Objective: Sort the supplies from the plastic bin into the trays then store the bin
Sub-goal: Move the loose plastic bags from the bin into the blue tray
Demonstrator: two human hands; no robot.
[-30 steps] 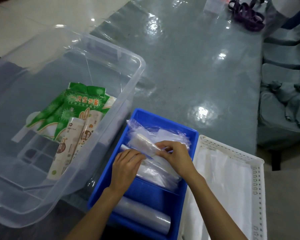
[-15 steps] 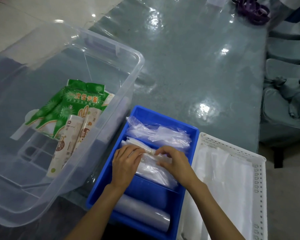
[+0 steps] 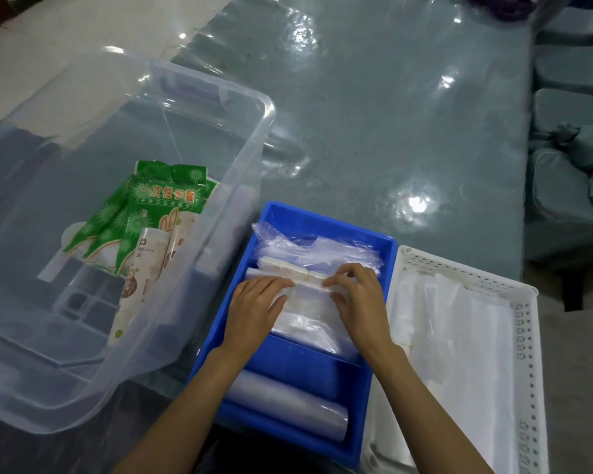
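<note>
A clear plastic bin [image 3: 266,107] stands at the left. It holds green glove packs [image 3: 165,200] and paper-wrapped rolls [image 3: 141,271]. To its right is a blue tray [image 3: 322,215], and beside that a white perforated tray [image 3: 528,302] with white bags. A banded bundle of clear plastic bags [image 3: 308,277] lies in the blue tray's middle section. My left hand [image 3: 254,313] rests flat on the bundle's left end. My right hand [image 3: 356,302] pinches its right end between curled fingers and thumb.
Loose clear bags [image 3: 322,244] fill the blue tray's far section and a clear film roll [image 3: 288,405] lies in its near section. The glossy grey table [image 3: 391,114] stretches beyond the trays. Covered chairs [image 3: 572,165] line the right edge.
The bundle, held above the blue tray a second ago, has come down into the tray's middle section. Both hands followed it down and now lie on it.
</note>
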